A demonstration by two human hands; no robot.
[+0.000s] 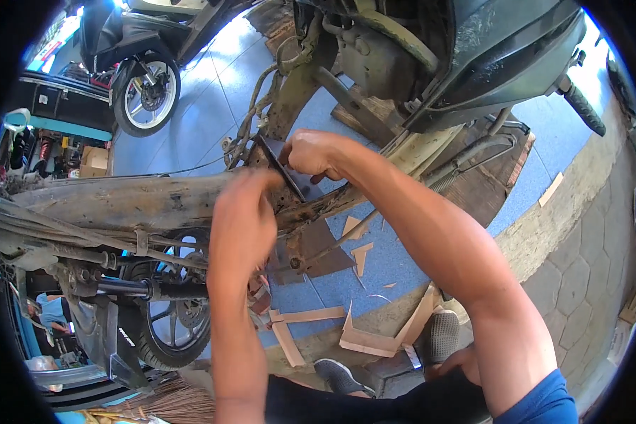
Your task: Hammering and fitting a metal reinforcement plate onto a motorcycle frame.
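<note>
A bare, rusty motorbike frame (pixel 134 201) stretches from the left toward the middle, with cables running along it. At its middle end, a thin dark flat plate (pixel 279 168) stands tilted between my two hands. My left hand (pixel 242 205) reaches over the frame beside the plate; its fingers are hidden behind the back of the hand and slightly blurred. On the plate's other side, my right hand (pixel 309 154) is closed with curled fingers, close to the plate's upper edge. Whatever it grips is hidden.
Cut cardboard strips (pixel 371 343) lie on the blue tiles below the frame. Wooden boards (pixel 473 180) sit under the dark body panel (pixel 502 63). A scooter wheel (pixel 146 97) stands at upper left, a suspension tube (pixel 124 287) at lower left, and a broom (pixel 169 404) near the bottom.
</note>
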